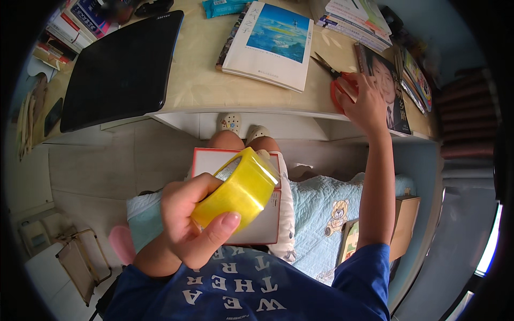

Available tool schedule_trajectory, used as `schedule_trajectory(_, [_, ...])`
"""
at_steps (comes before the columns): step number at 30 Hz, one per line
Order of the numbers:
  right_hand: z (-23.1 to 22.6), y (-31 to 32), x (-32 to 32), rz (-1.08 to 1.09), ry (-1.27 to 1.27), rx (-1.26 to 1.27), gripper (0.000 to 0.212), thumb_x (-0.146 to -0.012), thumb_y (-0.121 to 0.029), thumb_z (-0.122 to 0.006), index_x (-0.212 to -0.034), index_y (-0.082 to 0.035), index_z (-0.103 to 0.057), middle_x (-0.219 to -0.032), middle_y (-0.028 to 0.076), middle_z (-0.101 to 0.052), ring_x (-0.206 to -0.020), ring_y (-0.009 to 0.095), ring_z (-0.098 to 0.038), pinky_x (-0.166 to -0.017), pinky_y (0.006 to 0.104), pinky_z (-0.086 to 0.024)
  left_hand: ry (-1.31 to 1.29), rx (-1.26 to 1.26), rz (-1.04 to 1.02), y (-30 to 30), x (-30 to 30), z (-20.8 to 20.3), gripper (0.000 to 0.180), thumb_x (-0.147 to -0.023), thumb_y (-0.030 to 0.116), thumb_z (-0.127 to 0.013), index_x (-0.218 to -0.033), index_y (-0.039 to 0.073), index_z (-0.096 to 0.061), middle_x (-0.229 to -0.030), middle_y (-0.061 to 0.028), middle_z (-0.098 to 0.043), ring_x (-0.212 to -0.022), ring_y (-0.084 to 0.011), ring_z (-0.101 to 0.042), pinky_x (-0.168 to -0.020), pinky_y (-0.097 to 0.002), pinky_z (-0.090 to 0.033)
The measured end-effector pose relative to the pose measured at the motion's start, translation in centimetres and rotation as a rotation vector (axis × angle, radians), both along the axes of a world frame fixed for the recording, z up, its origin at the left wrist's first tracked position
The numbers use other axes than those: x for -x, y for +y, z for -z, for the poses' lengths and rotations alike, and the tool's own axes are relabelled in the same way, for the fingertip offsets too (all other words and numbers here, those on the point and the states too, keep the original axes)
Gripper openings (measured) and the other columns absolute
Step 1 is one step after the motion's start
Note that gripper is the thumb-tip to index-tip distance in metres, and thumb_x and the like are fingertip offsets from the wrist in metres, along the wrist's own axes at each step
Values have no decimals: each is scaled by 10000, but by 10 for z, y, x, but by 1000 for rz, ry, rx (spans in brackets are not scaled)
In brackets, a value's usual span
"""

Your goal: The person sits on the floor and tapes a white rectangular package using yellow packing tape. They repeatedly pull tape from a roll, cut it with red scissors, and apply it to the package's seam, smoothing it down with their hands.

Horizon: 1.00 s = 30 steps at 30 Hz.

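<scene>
A thick, glossy yellow tape roll (241,188) sat mid-frame, clamped in the left hand (184,222); it looked stiff, light and slick, best held across its rim. Well apart, upper right, the right hand (367,104) touched red-handled metal scissors (335,74) on the pale tabletop (198,80), grip unclear.

You've a pale desk (197,80) straight ahead, grey floor (118,174) beneath, blue wall (458,32) up to your right, and bright light (490,243) glaring lower down!

Pale desk (198,80): closed black laptop (122,69), blue packet (230,7), book stack (353,31), dark-covered book (390,85), red-handled scissors (335,74).
</scene>
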State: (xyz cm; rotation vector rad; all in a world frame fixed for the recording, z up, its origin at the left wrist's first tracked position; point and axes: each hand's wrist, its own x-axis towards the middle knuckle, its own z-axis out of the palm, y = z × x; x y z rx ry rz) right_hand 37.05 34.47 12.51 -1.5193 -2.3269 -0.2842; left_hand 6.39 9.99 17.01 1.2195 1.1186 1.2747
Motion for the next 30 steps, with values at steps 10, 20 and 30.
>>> schedule_trajectory(10, [-39,-40,-31,181,480,678,416,-819,-222,-772,-1110,19,-598,-922,146,-700,-852,213,-697,-742,329,-537,-83,105,-111,12,-6,-25,250,-941,186,-691,-970,-46,-604,-800,-98,-683,-643,-103,-648,-585,-240,-509])
schedule_trajectory(20, [-78,-165,27,-245,733,1011,611,-640,-179,-975,-1061,39,-590,-744,13,-586,-659,52,-511,-624,219,-460,155,-89,-12,4,-14,-28,249,-950,174,-665,-1012,-49,-573,-845,-102,-679,-668,-114,-649,-616,-238,-504])
schedule_trajectory(30, [-89,-159,52,-344,669,967,599,-636,-141,-971,-1063,43,-594,-739,25,-591,-664,55,-531,-646,230,-488,234,-139,-57,-15,-9,-25,342,-876,252,-776,-1010,-24,-625,-823,-140,-720,-672,-256,-732,-610,-314,-568])
